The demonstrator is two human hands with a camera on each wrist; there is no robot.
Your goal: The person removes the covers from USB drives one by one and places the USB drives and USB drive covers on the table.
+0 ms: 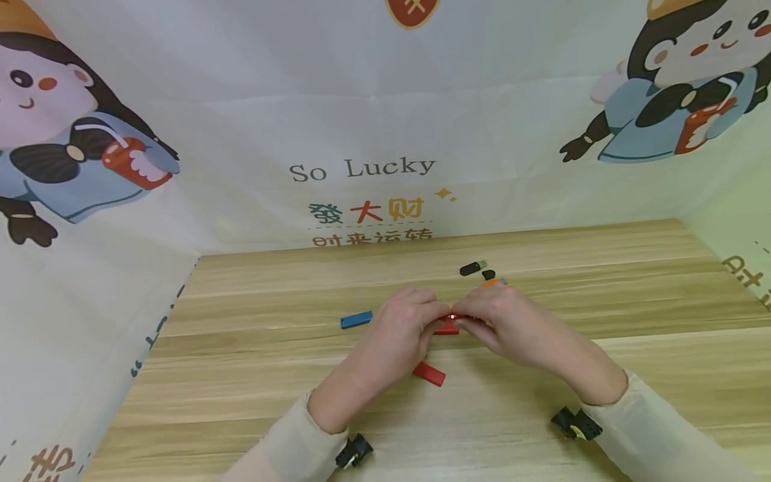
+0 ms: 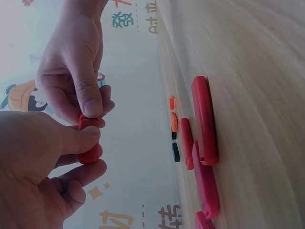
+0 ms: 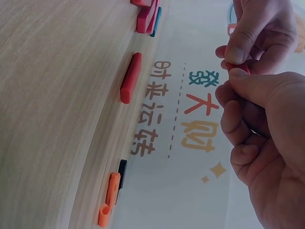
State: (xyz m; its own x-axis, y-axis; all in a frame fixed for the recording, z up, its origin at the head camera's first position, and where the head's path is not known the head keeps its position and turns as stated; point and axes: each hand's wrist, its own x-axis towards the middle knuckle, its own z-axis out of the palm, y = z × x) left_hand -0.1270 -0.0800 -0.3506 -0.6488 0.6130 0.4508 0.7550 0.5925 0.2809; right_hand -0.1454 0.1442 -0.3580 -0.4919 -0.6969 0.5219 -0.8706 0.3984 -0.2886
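My two hands meet above the middle of the wooden table. Between them they pinch a small red stick, one end each. My left hand pinches one end between thumb and forefinger. The other end is pinched by my right hand, whose thumb presses against the red stick. A red piece lies on the table just under the hands. Another red stick lies nearer to me, by the left wrist.
A blue stick lies left of the hands. Behind them lie a black stick, a small black cap and an orange piece. Printed cloth walls close the table at back and sides.
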